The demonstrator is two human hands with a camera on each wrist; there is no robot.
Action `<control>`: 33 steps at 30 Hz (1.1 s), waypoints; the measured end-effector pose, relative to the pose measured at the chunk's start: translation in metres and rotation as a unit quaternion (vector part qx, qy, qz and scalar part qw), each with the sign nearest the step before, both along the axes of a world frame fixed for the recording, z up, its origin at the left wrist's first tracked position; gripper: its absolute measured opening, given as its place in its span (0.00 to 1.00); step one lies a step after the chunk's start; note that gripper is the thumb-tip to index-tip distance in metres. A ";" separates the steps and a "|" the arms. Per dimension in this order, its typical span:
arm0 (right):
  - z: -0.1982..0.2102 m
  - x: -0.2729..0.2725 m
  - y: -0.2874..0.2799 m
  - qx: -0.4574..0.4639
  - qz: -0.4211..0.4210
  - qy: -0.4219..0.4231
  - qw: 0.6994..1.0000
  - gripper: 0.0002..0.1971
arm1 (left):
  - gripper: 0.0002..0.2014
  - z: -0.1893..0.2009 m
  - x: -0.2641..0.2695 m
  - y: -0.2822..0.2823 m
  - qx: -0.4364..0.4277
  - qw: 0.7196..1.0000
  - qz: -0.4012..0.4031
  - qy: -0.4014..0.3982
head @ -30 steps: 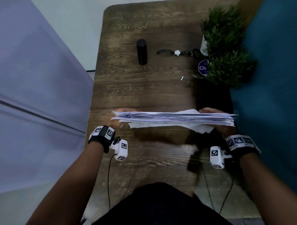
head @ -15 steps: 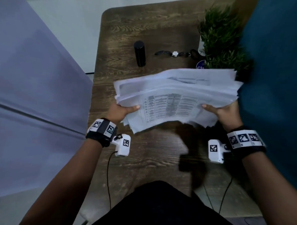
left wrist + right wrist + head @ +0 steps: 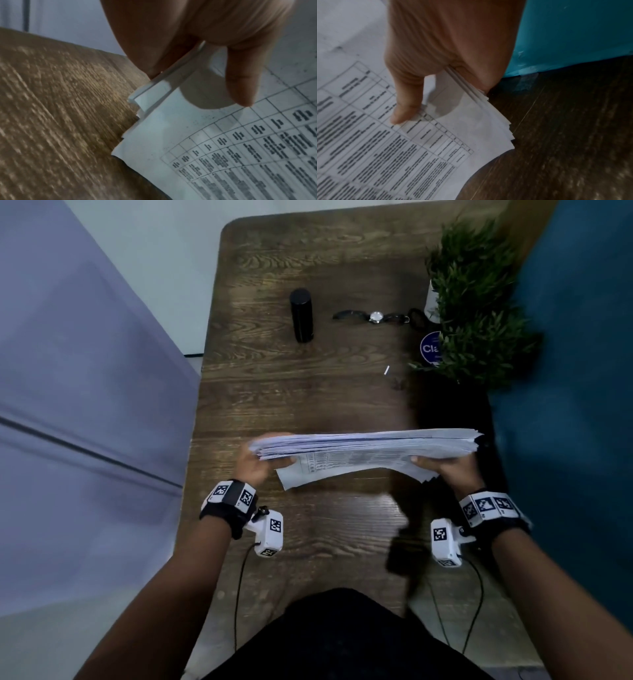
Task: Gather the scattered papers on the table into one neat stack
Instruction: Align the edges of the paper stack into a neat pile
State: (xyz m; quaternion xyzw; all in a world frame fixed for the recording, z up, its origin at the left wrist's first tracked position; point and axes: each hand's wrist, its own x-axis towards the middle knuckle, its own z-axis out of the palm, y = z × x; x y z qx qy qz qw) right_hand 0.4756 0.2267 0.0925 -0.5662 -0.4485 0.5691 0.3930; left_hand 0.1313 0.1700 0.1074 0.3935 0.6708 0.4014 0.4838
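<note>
A thick stack of white printed papers (image 3: 366,450) hangs above the wooden table (image 3: 308,392), seen nearly edge-on, with its lowest sheet sagging toward me. My left hand (image 3: 260,463) grips the stack's left end, thumb on the printed sheet. My right hand (image 3: 452,470) grips the right end the same way. In the left wrist view the thumb (image 3: 243,81) presses on a sheet with a table grid (image 3: 240,148). In the right wrist view the thumb (image 3: 406,102) lies on the papers (image 3: 402,148), whose edges are staggered at the corner.
A black cylinder (image 3: 301,314) stands at the far middle of the table, with a wristwatch (image 3: 375,317) to its right. A potted green plant (image 3: 476,302) and a blue round sticker (image 3: 430,347) sit at the far right. A teal wall (image 3: 575,371) borders the right edge.
Half a second ago the stack was tilted up with its printed face toward me; now both hands have lowered it back to nearly flat, edge-on above the table.
</note>
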 end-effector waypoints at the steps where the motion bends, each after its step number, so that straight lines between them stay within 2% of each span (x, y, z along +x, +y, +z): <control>1: -0.001 -0.002 0.000 -0.004 0.002 -0.001 1.000 0.29 | 0.16 0.001 0.002 0.001 -0.010 1.000 0.001 -0.019; 3: -0.005 -0.004 0.001 -0.019 0.013 -0.008 1.000 0.24 | 0.21 -0.001 0.002 0.003 -0.025 0.998 0.015 -0.049; 6: -0.006 -0.005 0.004 -0.028 0.025 -0.018 0.999 0.23 | 0.31 -0.005 0.001 0.008 -0.013 0.997 0.022 -0.078; 7: -0.005 -0.005 0.007 -0.017 0.018 -0.015 1.000 0.23 | 0.31 0.003 0.004 0.011 -0.006 0.997 0.023 -0.078; 10: 0.000 -0.007 0.017 0.022 -0.017 -0.008 1.000 0.23 | 0.17 0.014 0.007 0.020 0.016 0.996 0.044 -0.080; 14: 0.003 -0.010 0.019 0.029 -0.011 -0.010 0.999 0.23 | 0.16 0.014 0.012 0.026 -0.003 0.993 0.090 -0.076; 18: 0.031 -0.009 0.017 0.038 -0.047 0.050 0.997 0.18 | 0.20 0.008 0.013 0.022 -0.009 0.994 0.088 -0.069; 21: 0.051 -0.018 0.019 0.054 -0.104 0.095 0.989 0.24 | 0.15 0.013 0.018 0.021 0.027 0.989 0.112 -0.089; 24: 0.054 -0.029 0.021 0.055 -0.148 0.082 0.984 0.19 | 0.14 0.024 0.028 0.026 0.071 0.977 0.178 -0.097; 26: 0.052 -0.032 0.020 0.052 -0.166 0.058 0.983 0.17 | 0.21 0.032 0.034 0.033 0.090 0.969 0.211 -0.097; 28: 0.049 -0.032 0.020 0.046 -0.164 0.032 0.985 0.13 | 0.24 0.039 0.039 0.038 0.106 0.963 0.236 -0.081; 33: 0.047 -0.028 0.020 0.040 -0.157 0.004 0.987 0.02 | 0.05 0.043 0.042 0.041 0.103 0.960 0.257 -0.036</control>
